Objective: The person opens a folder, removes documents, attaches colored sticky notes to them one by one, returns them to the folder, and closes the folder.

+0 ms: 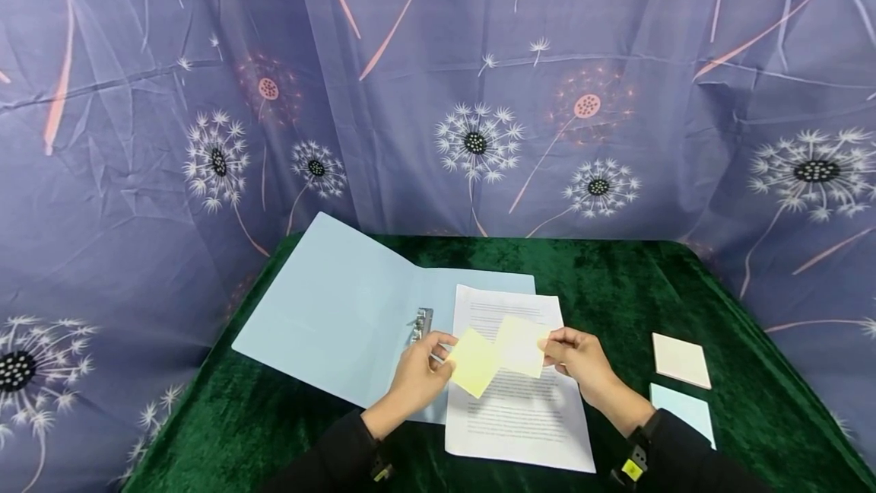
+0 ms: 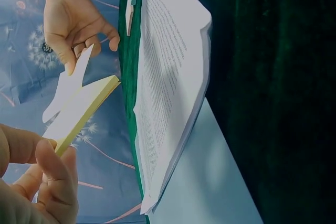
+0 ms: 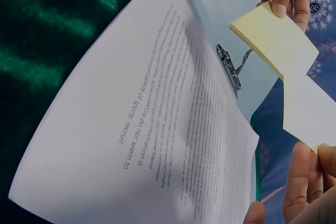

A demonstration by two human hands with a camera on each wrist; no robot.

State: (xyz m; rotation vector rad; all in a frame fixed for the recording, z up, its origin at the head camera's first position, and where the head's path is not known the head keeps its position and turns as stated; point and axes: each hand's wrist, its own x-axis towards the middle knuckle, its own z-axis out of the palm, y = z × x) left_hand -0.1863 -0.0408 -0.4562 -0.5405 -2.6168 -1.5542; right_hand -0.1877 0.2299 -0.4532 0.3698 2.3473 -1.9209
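My left hand (image 1: 419, 370) pinches a pad of yellow sticky notes (image 1: 474, 364) by its edge; the pad's thickness shows in the left wrist view. Between thumb and fingers, my right hand (image 1: 582, 362) holds a pale yellow sticky note (image 1: 520, 345), a thin sheet. Note and pad meet or overlap at their near edges; whether they are still joined I cannot tell. Both are held above a stack of printed paper (image 1: 520, 432), which lies partly over an open light blue folder (image 1: 328, 303). A metal clip (image 3: 229, 69) is fixed inside the folder, near its fold.
To the right lie a pale pink pad (image 1: 682, 361) and a light blue pad (image 1: 682, 411), the latter close to my right forearm. Dark green velvet cloth (image 1: 609, 280) covers the table. A purple dandelion-print curtain (image 1: 397, 135) hangs behind and at the sides.
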